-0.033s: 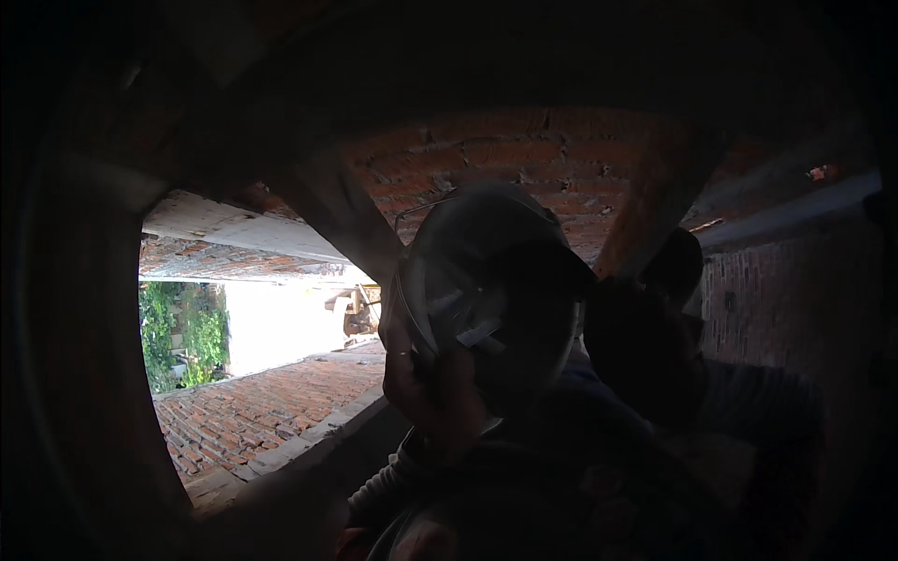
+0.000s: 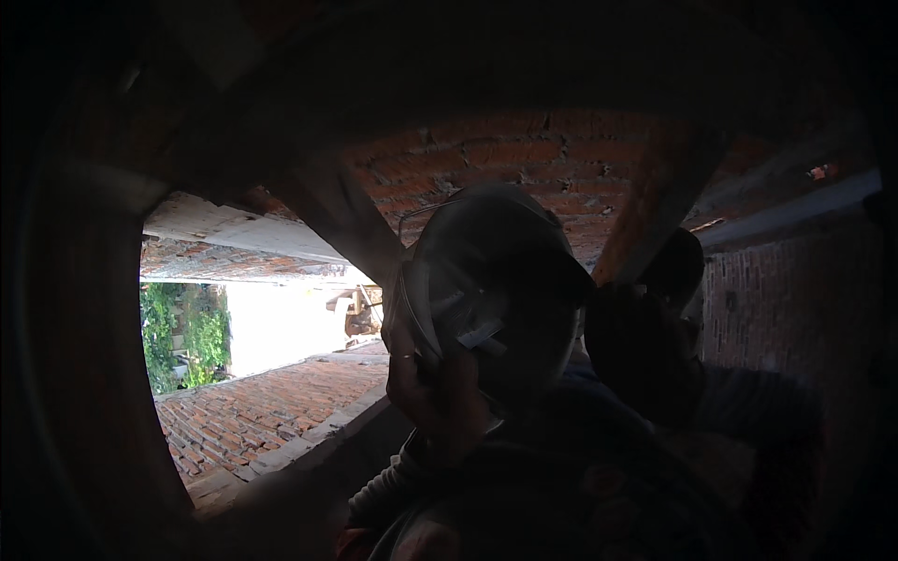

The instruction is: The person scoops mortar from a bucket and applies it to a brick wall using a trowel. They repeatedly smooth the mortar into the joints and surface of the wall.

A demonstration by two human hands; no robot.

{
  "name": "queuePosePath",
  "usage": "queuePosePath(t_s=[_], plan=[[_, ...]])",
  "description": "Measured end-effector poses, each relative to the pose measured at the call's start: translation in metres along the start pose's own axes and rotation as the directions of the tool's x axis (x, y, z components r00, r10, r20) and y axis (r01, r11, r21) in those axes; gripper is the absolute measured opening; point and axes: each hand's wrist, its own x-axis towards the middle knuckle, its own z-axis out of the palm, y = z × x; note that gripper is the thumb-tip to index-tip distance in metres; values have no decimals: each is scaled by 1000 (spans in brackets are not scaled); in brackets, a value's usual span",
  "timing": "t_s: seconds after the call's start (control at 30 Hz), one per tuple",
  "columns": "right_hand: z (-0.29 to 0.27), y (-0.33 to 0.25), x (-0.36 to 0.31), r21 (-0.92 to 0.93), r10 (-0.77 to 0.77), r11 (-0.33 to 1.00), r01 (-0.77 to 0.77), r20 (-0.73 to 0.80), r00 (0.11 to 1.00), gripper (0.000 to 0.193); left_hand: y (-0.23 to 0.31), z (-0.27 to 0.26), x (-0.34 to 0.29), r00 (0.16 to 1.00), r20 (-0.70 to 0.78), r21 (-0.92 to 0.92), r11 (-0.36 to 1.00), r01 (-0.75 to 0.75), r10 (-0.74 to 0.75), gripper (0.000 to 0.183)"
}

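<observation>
My left hand [image 2: 440, 388] grips the lower left edge of a round hollow thing [image 2: 524, 365], its thumb over the rim. The thing is dark and bowl-like, with its inside toward me, a thin curved line along its upper left rim and pale strips inside. Its exact kind is too dark to tell. Beside its right edge, my right hand [image 2: 645, 351] is raised in deep shadow. I cannot make out its fingers or anything in them. A dark rounded shape [image 2: 678, 262] shows just above that hand. A dark pointed shape covers part of the hollow thing's upper right.
Rough brickwork [image 2: 505, 150] spans the top, crossed by slanting beams [image 2: 645, 206]. At left, a bright opening shows a brick surface [image 2: 271, 411] and green plants [image 2: 201, 332]. Another brick wall [image 2: 748, 290] stands at right. Dark frame-like edges surround the view.
</observation>
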Motion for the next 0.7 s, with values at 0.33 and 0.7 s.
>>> queuePosePath(t_s=[0.33, 0.7], plan=[[28, 36, -25, 765, 53, 422, -487, 516, 855, 14, -1, -7, -7, 996, 30, 143, 985, -93, 90, 63], [73, 9, -40, 650, 65, 759, -15, -53, 997, 14, -18, -28, -1, 989, -102, -14, 994, -111, 109, 63]])
